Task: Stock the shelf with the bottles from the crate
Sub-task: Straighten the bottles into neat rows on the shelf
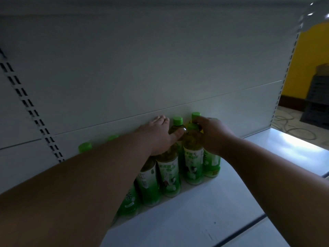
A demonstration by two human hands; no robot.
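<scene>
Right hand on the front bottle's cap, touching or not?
Touching. The head view shows the right hand with fingers curled over the top of the front bottle, covering its cap, no gap visible.

Hidden behind the left forearm (99, 168): most of the back-row bottles (85, 146), only green caps showing. Covered by the right hand (211, 134): cap and neck of the front bottle (193, 157). Label print too small and dim to read. Cut off by the right edge: dark stacked crates (318, 97), blurred. Both arms cropped at the bottom edge.
</scene>
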